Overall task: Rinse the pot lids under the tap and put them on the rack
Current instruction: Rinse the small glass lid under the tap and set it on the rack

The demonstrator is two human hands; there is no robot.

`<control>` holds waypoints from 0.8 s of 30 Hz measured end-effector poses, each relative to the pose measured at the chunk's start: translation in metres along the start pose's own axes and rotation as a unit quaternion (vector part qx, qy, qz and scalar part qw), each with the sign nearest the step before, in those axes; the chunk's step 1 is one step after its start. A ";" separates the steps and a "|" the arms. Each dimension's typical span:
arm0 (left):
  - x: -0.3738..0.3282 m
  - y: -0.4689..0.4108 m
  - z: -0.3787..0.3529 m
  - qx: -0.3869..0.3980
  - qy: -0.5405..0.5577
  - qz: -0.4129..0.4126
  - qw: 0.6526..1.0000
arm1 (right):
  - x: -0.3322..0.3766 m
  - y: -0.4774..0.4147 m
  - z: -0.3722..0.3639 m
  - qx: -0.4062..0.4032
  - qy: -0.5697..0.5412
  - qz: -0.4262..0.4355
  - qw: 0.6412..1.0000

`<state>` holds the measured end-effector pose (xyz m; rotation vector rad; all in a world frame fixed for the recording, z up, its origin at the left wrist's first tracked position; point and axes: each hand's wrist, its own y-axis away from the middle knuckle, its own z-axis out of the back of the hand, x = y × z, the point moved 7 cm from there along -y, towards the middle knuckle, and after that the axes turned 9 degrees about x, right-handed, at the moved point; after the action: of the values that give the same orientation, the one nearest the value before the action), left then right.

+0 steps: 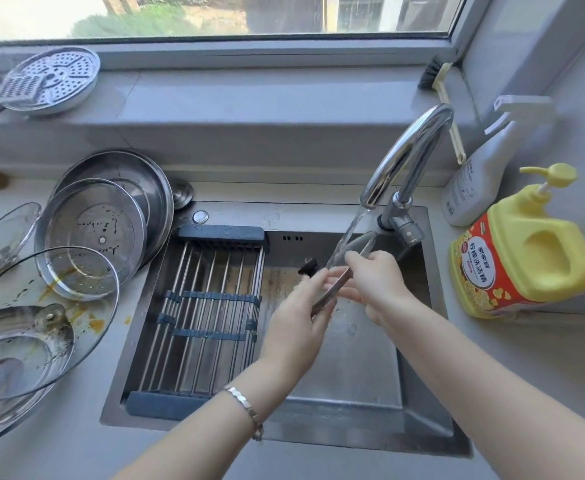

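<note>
Streaming from the tap [412, 147], water is met by the lid [333, 291] (edge-on), rim pinched by left hand [298, 318] and, seemingly, right hand [376, 285].

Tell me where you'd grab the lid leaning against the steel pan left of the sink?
Probably its upper rim, from above. The lid leans with its underside facing us, only the centre screw showing, so the knob is hidden behind; another glass lid overlaps its lower edge, leaving the top free.
</note>
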<state>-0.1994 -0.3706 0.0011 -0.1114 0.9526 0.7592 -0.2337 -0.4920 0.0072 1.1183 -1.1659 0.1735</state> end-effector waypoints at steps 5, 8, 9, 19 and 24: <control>0.005 0.001 0.034 -0.120 0.099 -0.003 0.988 | 0.018 0.011 -0.017 0.052 0.016 0.100 0.994; 0.016 -0.002 0.039 -0.121 0.275 0.080 0.951 | 0.001 -0.001 -0.002 -0.022 0.236 0.153 0.959; 0.021 -0.002 0.035 -0.112 0.333 0.119 0.929 | -0.008 -0.006 -0.002 -0.028 0.290 0.150 0.945; 0.048 0.010 0.032 -0.176 0.459 0.255 0.833 | -0.053 -0.008 -0.055 0.205 0.617 0.209 0.731; 0.036 0.010 0.029 -0.158 0.463 0.229 0.842 | -0.035 -0.025 -0.034 0.092 0.630 0.190 0.748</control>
<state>-0.1733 -0.3324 -0.0074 -0.5984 1.8056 1.3549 -0.2117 -0.4633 -0.0345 0.6241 -0.0954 1.1904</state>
